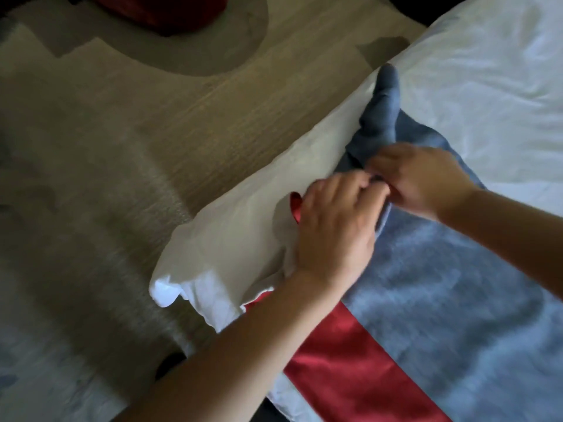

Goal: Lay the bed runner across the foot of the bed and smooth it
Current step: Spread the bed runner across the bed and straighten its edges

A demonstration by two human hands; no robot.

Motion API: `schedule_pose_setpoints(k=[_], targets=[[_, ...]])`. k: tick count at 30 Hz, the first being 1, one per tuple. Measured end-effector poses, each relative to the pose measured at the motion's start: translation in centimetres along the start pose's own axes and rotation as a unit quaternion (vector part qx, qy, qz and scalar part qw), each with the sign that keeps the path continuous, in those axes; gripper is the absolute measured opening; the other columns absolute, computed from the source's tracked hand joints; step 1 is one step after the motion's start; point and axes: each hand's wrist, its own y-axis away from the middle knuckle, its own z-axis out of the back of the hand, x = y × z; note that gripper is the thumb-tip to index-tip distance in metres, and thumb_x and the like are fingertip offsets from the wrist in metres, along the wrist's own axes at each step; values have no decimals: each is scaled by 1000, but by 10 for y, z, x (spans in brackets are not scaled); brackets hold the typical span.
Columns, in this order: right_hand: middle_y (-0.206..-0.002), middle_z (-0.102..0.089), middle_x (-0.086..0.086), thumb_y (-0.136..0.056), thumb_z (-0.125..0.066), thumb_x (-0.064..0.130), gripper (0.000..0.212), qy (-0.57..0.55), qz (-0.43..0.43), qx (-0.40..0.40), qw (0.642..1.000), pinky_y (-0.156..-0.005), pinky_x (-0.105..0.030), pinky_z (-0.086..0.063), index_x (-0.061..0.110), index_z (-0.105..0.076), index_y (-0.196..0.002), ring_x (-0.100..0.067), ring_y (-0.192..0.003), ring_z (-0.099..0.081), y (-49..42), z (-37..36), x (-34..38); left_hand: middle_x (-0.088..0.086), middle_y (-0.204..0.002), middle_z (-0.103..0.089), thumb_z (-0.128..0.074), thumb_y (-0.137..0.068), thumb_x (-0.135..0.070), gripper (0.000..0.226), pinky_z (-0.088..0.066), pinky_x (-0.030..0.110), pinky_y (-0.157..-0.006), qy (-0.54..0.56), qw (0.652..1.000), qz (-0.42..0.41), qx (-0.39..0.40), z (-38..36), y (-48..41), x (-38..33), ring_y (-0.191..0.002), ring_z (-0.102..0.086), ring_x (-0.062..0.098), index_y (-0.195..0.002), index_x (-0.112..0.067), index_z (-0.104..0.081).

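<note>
The bed runner [451,315] is grey-blue cloth with a red satin band [344,357] along one side. It lies over the white sheet of the bed [493,74] near the bed's corner. Its far end is bunched into a twisted point [382,108] at the mattress edge. My left hand [335,229] is closed on the runner's edge where red and grey-blue meet. Touching it from the right, my right hand [420,178] pinches the same bunched fold. The frame is blurred by motion.
The white sheet's corner [195,287] hangs crumpled over the mattress edge at the left. Beyond it is a wood-grain floor [128,123]. A dark red object [164,10] sits on the floor at the top left.
</note>
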Motion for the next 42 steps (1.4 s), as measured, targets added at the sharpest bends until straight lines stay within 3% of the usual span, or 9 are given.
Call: schedule_pose_setpoints(k=[4, 9, 14, 24, 26, 31, 35, 39, 42], targets=[[-112, -60, -15, -88, -47, 13, 35, 76, -2, 1, 997, -65, -41, -46, 10, -58, -122, -35, -96, -58, -35, -3, -9, 9, -141, -39, -69, -72, -34, 72, -35, 44, -101, -114, 965, 174, 159, -12, -19, 18, -121, -42, 28, -137, -25, -39], [-150, -34, 3, -81, -67, 24, 83, 236, 67, 208, 947, -113, -48, -18, 34, -19, -148, -23, -142, -22, -56, -3, -16, 6, -109, -53, -68, -63, -56, 59, -34, 33, -67, -135, 949, 218, 184, -16, -14, 26, -96, -52, 28, -109, -22, -52], [-98, -62, 3, -84, -58, 19, 23, 222, 60, 207, 951, -109, -44, -23, 24, -59, -106, -23, -101, -57, -61, 14, -29, 3, -90, -59, -59, -70, -22, 19, -37, 31, -62, -61, 946, 239, 209, 0, -16, 36, -86, -58, 29, -85, -20, -48], [-80, -59, -15, -77, -57, 18, 16, 131, -13, -61, 989, -71, -42, -40, 5, -58, -86, -36, -76, -60, -64, 45, -39, 1, -90, -63, -62, -66, -17, 34, -44, 41, -69, -249, 951, 173, -59, 47, -44, 63, -84, -58, 29, -99, -25, -62], [-82, -60, -16, -70, -64, 13, 18, 109, 49, -22, 993, -65, -40, -44, 5, -61, -86, -35, -71, -60, -55, 36, -31, 2, -87, -62, -61, -66, -18, 30, -45, 41, -65, -266, 949, 170, -15, 46, -36, 66, -82, -58, 30, -95, -24, -62], [-144, -35, 9, -74, -53, 36, 29, 82, 42, 323, 942, -59, -25, -43, 27, -64, -99, -21, -89, -63, -35, -1, -14, 3, -79, -67, -55, -77, -46, 31, -50, 34, -54, -159, 965, 130, 162, 25, 6, 57, -71, -66, 29, -94, -21, -62], [-90, -60, 12, -79, -54, 25, 11, -80, -89, 202, 972, -58, -23, -32, 36, -54, -82, -20, -84, -60, -55, -8, -26, 7, -93, -67, -56, -83, -46, 47, -49, 34, -58, -75, 970, 186, 139, 17, 11, 60, -76, -66, 30, -120, -18, -54], [-131, -51, 2, -85, -52, 13, 55, -9, -93, 219, 971, -68, -33, -45, 34, -39, -134, -25, -102, -60, -70, -14, -37, 4, -116, -51, -63, -79, -39, 60, -49, 35, -69, -70, 939, 250, 226, 14, 8, 67, -94, -62, 24, -132, -23, -38], [-116, -60, -2, -88, -51, 15, 39, 31, -88, 256, 962, -74, -37, -50, 32, -51, -123, -26, -96, -60, -75, -14, -38, 1, -102, -59, -56, -85, -28, 30, -43, 32, -70, -75, 938, 234, 243, 14, 2, 65, -94, -61, 22, -113, -20, -50]])
